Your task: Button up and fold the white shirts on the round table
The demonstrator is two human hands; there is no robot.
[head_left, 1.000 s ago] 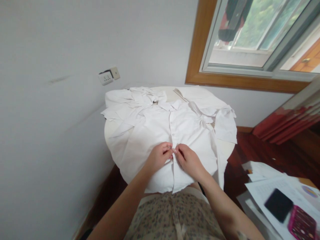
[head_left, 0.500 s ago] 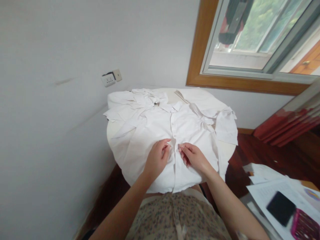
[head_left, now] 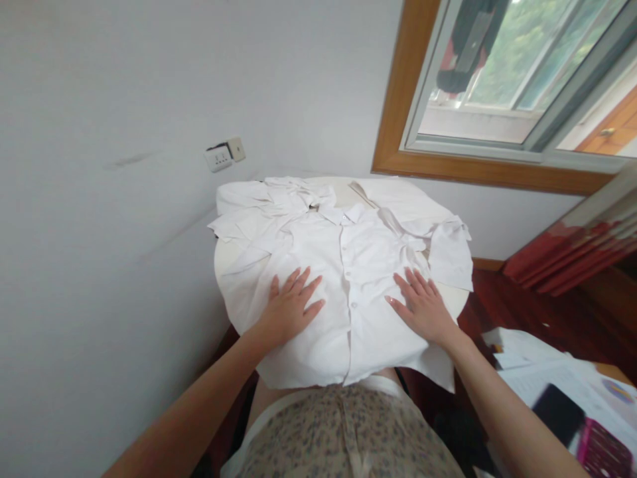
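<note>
A white button-up shirt (head_left: pixel 368 285) lies front side up on a round pale table (head_left: pixel 226 255), its collar toward the wall and its hem hanging over the near edge. The front shows buttons fastened down the placket. My left hand (head_left: pixel 291 305) rests flat on the left half of the shirt with fingers spread. On the right half, my right hand (head_left: pixel 421 302) lies flat too, fingers apart. Neither hand holds anything. One sleeve (head_left: pixel 450 252) droops at the table's right side.
More white cloth (head_left: pixel 269 199) is bunched at the back left, and folded white cloth (head_left: pixel 403 199) lies at the back right. Papers (head_left: pixel 542 372), a black phone (head_left: pixel 557 413) and a pink-edged item (head_left: pixel 604 451) lie at lower right. A wall socket (head_left: pixel 219 158) is behind.
Both hands have left the shirt's button line and moved apart, left and right. Their curled fingers have opened and now lie flat on the cloth.
</note>
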